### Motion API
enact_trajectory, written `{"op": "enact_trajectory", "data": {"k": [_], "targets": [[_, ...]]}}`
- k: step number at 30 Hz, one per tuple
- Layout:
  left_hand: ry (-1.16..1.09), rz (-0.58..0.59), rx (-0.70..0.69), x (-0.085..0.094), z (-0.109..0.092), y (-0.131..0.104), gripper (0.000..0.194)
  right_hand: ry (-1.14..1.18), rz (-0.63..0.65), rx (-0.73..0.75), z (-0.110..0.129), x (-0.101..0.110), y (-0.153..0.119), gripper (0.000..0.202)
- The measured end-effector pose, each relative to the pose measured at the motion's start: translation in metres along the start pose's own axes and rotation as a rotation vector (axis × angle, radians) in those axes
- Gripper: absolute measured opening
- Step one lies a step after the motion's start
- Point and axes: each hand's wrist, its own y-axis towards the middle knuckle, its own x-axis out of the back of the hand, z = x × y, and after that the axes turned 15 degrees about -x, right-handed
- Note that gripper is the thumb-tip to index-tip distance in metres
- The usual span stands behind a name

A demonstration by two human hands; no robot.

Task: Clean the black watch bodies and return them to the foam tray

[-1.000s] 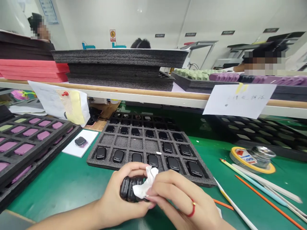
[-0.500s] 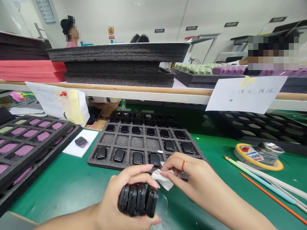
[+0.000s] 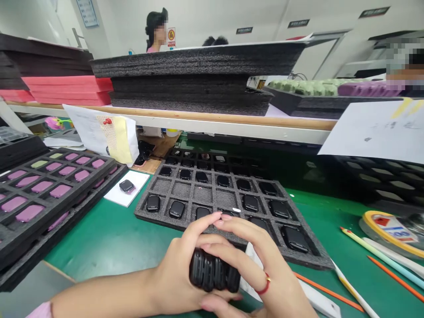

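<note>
My left hand (image 3: pixel 179 269) is closed round a row of several black smartwatch bodies (image 3: pixel 213 271), stood on edge side by side. My right hand (image 3: pixel 261 265) curves over the same row from the right, its fingertips meeting those of my left hand. A white cloth (image 3: pixel 253 256) sticks out between my right palm and the row. Just beyond both hands lies a black foam tray (image 3: pixel 155 216) with more smartwatch bodies (image 3: pixel 177 209) in its pockets. Several pockets in one row hold none. My hands hide part of the tray's near side.
Foam trays of purple pieces (image 3: pixel 59 191) are stacked at left, beside a white pad (image 3: pixel 114 196) with one watch body on it. Tape (image 3: pixel 391 229) and pens (image 3: pixel 394 269) lie at right. A shelf (image 3: pixel 212 120) bearing foam stacks crosses behind; people are beyond it.
My right hand has come left with the white cloth and closed over the row of smartwatch bodies. The view has swung, so more of the tray's right side shows.
</note>
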Motion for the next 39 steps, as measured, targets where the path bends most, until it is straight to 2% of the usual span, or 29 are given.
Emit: {"op": "enact_trajectory", "data": {"k": [4, 7, 11, 15, 18, 20, 24, 28, 31, 33, 35, 37, 39], "targets": [[0.072, 0.017, -0.084, 0.000, 0.003, 0.000, 0.103, 0.028, -0.062, -0.022, 0.002, -0.016, -0.004, 0.039], [0.087, 0.040, -0.116, 0.001, 0.006, -0.002, 0.103, 0.093, -0.086, -0.054, 0.004, -0.017, -0.005, 0.033], [0.073, 0.080, -0.048, 0.003, 0.008, -0.006, 0.100, 0.170, -0.008, -0.076, 0.006, -0.008, 0.001, 0.034], [0.084, 0.050, 0.053, 0.002, 0.006, -0.004, 0.103, 0.186, 0.034, -0.063, 0.005, -0.005, 0.005, 0.041], [0.112, 0.037, 0.087, 0.001, 0.006, -0.001, 0.109, 0.228, 0.056, -0.160, 0.003, -0.010, 0.002, 0.040], [0.118, 0.056, 0.099, 0.002, 0.006, 0.001, 0.109, 0.282, 0.051, -0.213, 0.003, -0.014, 0.000, 0.037], [0.116, 0.069, 0.089, 0.003, 0.006, 0.001, 0.108, 0.375, -0.016, -0.194, 0.005, -0.018, -0.002, 0.039], [0.145, 0.049, 0.082, 0.001, 0.006, -0.002, 0.105, 0.407, -0.076, -0.226, 0.005, -0.008, 0.004, 0.037], [0.112, 0.029, 0.126, 0.000, 0.004, 0.000, 0.104, 0.414, -0.123, -0.253, -0.004, 0.015, 0.011, 0.030], [0.111, -0.005, 0.123, 0.000, 0.002, 0.003, 0.095, 0.376, -0.096, -0.292, -0.013, 0.033, 0.014, 0.027], [0.154, -0.046, 0.093, 0.002, 0.001, 0.006, 0.074, 0.302, 0.001, -0.314, -0.020, 0.046, 0.017, 0.030], [0.185, -0.077, 0.064, 0.004, 0.001, 0.009, 0.054, 0.259, 0.124, -0.317, -0.023, 0.049, 0.018, 0.035], [0.162, -0.082, 0.046, 0.005, 0.002, 0.010, 0.049, 0.270, 0.202, -0.312, -0.022, 0.043, 0.017, 0.037]]}}
